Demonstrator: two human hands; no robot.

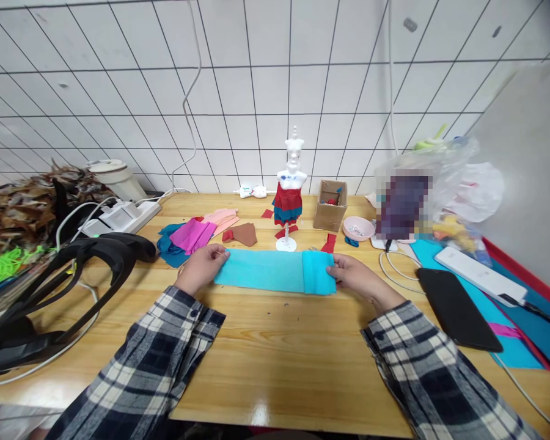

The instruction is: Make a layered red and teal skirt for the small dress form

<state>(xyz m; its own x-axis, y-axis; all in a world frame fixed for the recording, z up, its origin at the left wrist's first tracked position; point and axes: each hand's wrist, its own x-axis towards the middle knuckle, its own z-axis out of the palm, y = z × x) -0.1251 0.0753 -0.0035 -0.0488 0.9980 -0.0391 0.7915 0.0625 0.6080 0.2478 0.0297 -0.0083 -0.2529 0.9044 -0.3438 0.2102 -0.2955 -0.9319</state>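
A strip of turquoise crepe-like material (266,270) is stretched between my two hands, above the wooden table. My left hand (205,266) pinches its upper left corner between thumb and fingers. At the other end my right hand (355,276) grips the right edge, where the strip is folded over into a thicker, brighter section. Just beyond the strip stands a small white mannequin (293,177) on a round base, dressed in a red and teal skirt (288,205).
Left of the mannequin lie coloured pieces (195,235) and a brown piece (242,234). Right of it are a cardboard box (330,211) and a pink bowl (359,228). A black headset frame (114,275), power strip (123,219), phone (458,308) and cables flank the work area.
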